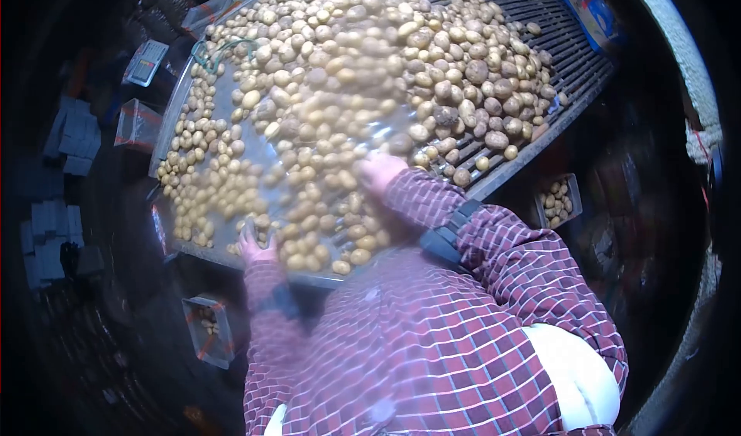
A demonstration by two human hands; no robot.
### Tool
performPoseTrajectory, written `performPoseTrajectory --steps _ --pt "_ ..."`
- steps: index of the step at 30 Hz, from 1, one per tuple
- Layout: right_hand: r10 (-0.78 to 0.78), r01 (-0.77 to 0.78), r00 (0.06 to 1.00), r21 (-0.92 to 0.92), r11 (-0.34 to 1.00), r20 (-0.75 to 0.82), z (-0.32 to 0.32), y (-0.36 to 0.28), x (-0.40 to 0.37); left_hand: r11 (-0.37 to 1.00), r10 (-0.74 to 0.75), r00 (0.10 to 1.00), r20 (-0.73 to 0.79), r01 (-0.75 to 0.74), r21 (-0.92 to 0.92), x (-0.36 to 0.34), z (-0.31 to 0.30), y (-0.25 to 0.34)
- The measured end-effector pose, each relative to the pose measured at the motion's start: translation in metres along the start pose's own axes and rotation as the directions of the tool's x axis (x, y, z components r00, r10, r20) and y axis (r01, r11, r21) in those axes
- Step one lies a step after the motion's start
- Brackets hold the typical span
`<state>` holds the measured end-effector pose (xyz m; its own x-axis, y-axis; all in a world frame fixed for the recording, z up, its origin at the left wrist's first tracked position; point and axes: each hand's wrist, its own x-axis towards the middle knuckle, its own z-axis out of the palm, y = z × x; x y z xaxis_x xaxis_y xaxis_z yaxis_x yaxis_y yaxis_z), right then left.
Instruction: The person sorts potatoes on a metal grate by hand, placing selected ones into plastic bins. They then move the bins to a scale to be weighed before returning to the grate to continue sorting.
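A broad heap of potatoes [309, 112] covers most of a metal sorting table [258, 149] in front of me. Near the front edge, my left hand [257, 245] rests among the small potatoes with its fingers spread. My right hand [380, 171] reaches into the middle of the heap, close to the slatted section. Its fingers are blurred and partly hidden, so I cannot tell what they hold. A blurry patch in the view smears the potatoes between and above the hands.
Dark slats [579, 58] form the table's right side. A scale [145, 62] and a clear crate [139, 126] stand off to the left. Below the table are a crate with a few potatoes [208, 326] and another fuller crate [557, 201]. A green cord [207, 56] lies at the far-left edge.
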<state>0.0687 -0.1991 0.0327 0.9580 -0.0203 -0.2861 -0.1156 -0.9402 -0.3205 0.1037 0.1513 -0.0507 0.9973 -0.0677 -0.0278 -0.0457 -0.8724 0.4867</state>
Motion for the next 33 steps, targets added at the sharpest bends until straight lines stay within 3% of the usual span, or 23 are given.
performPoseTrajectory --steps 1,4,5,8,9,10,11,12,13,14,16,17,19,20,21,22,23,26,27,28,29,30,33 --pt "0.061 -0.064 0.996 -0.049 0.997 -0.057 0.011 -0.004 0.016 0.999 0.01 1.0 -0.01 -0.011 -0.03 0.0 0.005 -0.006" --pt "0.11 -0.068 0.976 -0.218 0.974 0.186 0.015 -0.014 0.047 0.994 0.046 0.997 -0.06 -0.052 -0.095 0.002 0.01 -0.013" --pt "0.067 -0.033 0.979 -0.176 0.984 0.193 0.02 -0.01 0.051 0.994 0.054 0.996 -0.078 -0.061 -0.09 0.001 0.01 -0.012" --pt "0.014 -0.023 0.999 0.27 0.963 0.034 0.007 -0.003 0.023 0.995 0.065 0.981 -0.183 -0.079 -0.069 -0.016 0.014 -0.011" --pt "0.021 -0.082 0.992 0.519 0.851 0.123 -0.003 0.008 0.013 0.995 0.061 0.974 -0.219 -0.078 -0.065 -0.021 0.016 -0.006" --pt "-0.075 -0.124 0.962 0.667 0.735 0.261 -0.017 0.012 0.008 0.98 0.123 0.943 -0.311 -0.165 -0.113 -0.027 0.019 0.005" --pt "-0.258 0.147 0.963 0.645 0.75 0.081 -0.016 0.025 -0.002 0.97 0.114 0.951 -0.289 -0.169 -0.174 -0.036 0.024 0.015" --pt "-0.26 0.08 0.961 0.811 0.579 0.091 -0.01 0.034 -0.005 0.957 0.108 0.957 -0.27 -0.173 -0.233 -0.042 0.027 0.025" --pt "-0.261 0.005 0.96 0.927 0.374 0.1 -0.004 0.044 -0.008 0.937 0.246 0.946 -0.209 -0.287 -0.199 -0.038 0.021 0.038" --pt "-0.17 -0.112 0.97 0.942 0.316 0.172 -0.009 0.036 -0.007 0.911 0.312 0.931 -0.188 -0.349 -0.218 -0.038 0.027 0.044" --pt "0.019 -0.309 0.951 0.941 0.138 0.31 -0.017 0.02 -0.004 0.889 0.456 0.89 -0.01 -0.456 -0.035 -0.028 0.032 0.058" --pt "-0.12 0.008 0.991 0.882 0.472 0.055 0.029 0.053 0.014 0.892 0.451 0.892 0.023 -0.451 0.025 -0.02 0.039 0.068" --pt "-0.239 0.16 0.971 0.671 0.724 0.026 0.037 0.055 0.021 0.882 0.441 0.893 0.089 -0.449 0.142 -0.004 0.05 0.083" --pt "-0.297 0.244 0.955 0.536 0.808 0.012 0.04 0.056 0.026 0.927 0.324 0.931 0.17 -0.348 0.139 0.008 0.043 0.093" --pt "-0.14 -0.022 0.975 0.705 0.709 0.171 0.057 0.063 0.03 0.958 0.205 0.946 0.251 -0.246 0.145 0.019 0.034 0.102" --pt "-0.134 -0.056 0.965 0.679 0.732 0.224 0.05 0.054 0.027 0.977 0.08 0.942 0.327 -0.138 0.16 0.027 0.028 0.109" --pt "-0.128 -0.088 0.952 0.65 0.755 0.277 0.042 0.044 0.023 0.972 0.128 0.946 0.298 -0.179 0.15 0.033 0.026 0.104" --pt "-0.166 0.064 0.954 0.374 0.925 0.249 0.079 0.064 0.026 0.989 0.062 0.957 0.285 -0.019 -0.149 0.041 0.019 0.091" --pt "-0.175 0.109 0.956 0.268 0.957 0.237 0.091 0.076 0.029 0.925 0.061 0.964 0.259 0.043 -0.377 0.036 0.008 0.088" --pt "-0.232 0.185 0.947 0.214 0.959 0.223 0.087 0.078 0.027 0.892 -0.051 0.965 0.257 0.159 -0.423 0.033 0.02 0.068" --pt "-0.288 0.259 0.935 0.157 0.953 0.208 0.077 0.076 0.023 0.638 -0.149 0.932 0.33 0.346 -0.688 0.025 0.007 0.068" --pt "-0.392 0.366 0.9 0.155 0.917 0.192 0.066 0.073 0.016 0.275 -0.214 0.874 0.437 0.483 -0.831 0.016 -0.009 0.068" --pt "-0.275 0.105 0.947 0.652 0.751 0.165 0.085 0.055 0.024 0.28 -0.037 0.906 0.423 0.415 -0.866 -0.011 -0.029 0.061"
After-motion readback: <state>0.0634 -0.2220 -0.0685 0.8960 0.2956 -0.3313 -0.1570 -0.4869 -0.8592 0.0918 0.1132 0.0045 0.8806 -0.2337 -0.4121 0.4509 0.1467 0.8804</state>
